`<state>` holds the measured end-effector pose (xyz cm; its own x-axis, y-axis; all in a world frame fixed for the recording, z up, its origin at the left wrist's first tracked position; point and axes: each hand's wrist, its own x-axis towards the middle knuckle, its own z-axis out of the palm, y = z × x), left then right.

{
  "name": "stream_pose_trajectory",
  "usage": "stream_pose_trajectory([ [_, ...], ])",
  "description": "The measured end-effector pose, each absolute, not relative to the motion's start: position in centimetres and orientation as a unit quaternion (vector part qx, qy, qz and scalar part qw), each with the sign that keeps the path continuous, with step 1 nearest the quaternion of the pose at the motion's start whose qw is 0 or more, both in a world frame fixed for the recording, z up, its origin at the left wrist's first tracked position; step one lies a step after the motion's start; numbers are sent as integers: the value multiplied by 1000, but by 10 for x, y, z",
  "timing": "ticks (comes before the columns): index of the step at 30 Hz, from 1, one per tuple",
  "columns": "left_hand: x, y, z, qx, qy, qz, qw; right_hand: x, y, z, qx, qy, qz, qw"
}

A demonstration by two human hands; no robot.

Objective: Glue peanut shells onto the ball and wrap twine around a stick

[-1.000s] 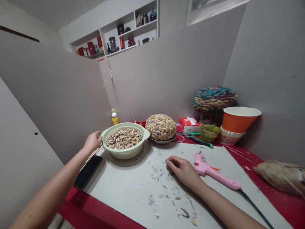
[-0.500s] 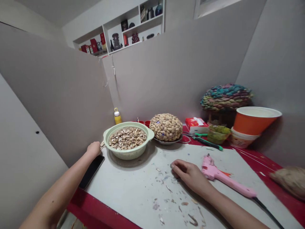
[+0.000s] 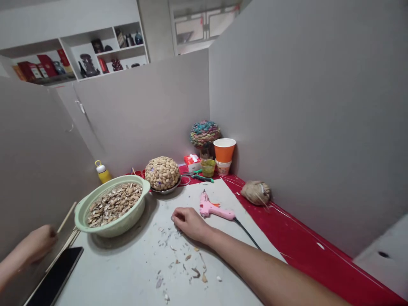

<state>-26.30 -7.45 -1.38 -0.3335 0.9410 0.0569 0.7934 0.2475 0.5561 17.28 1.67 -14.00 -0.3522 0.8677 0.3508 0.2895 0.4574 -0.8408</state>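
Grey, plain partition panels [image 3: 153,110] surround your red table [image 3: 280,229], on which lies a pale, flat work board [image 3: 127,272]. As seen from the head view, I take as landmark the light green, round plastic basin [image 3: 127,224] with two handles. Your left hand [image 3: 40,243] is left of this basin and is somewhat blurred; its fingers seem closed around one end of a thin, pale wooden stick [image 3: 67,216]. More such sticks, a loose bundle [image 3: 67,243], lie just at the left of the basin, beside a black, flat phone [image 3: 54,276]. Your right hand [image 3: 188,223] rests on the board, right of the basin, with fingers loosely curled; I cannot tell whether something is inside them.

As for progress, the rounded form of tan peanuts [image 3: 163,173], just beyond the basin to its right, looks already closely covered on the visible side, with only small purple spots between. Its far side is hidden, so I cannot say if it is complete. Inside the basin, a thick layer of brown, broken shells [image 3: 116,204] remains unused, in my judgement. No hand grips the pink glue gun [image 3: 215,208], which lies well right of the basin, and your stick appears not yet joined to anything.
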Motion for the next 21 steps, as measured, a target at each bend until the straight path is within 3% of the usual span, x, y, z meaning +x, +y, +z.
stream_pose_trajectory([
  [5, -258, -113, 14, 514, 823, 221, 101, 173, 13, -141, -355, -730, 388, 437],
  [9, -215, -137, 22, 550, 783, 256, 138, 174, 10, -139, -320, -706, 441, 452],
  [12, -162, -139, 9, 614, 684, 288, 268, 174, 3, -130, -303, -676, 490, 460],
  [16, -90, -119, -23, 667, 570, 240, 415, 174, -6, -111, -275, -606, 583, 466],
  [21, -29, -72, -56, 669, 453, 228, 543, 185, 3, -95, -247, -508, 644, 516],
])
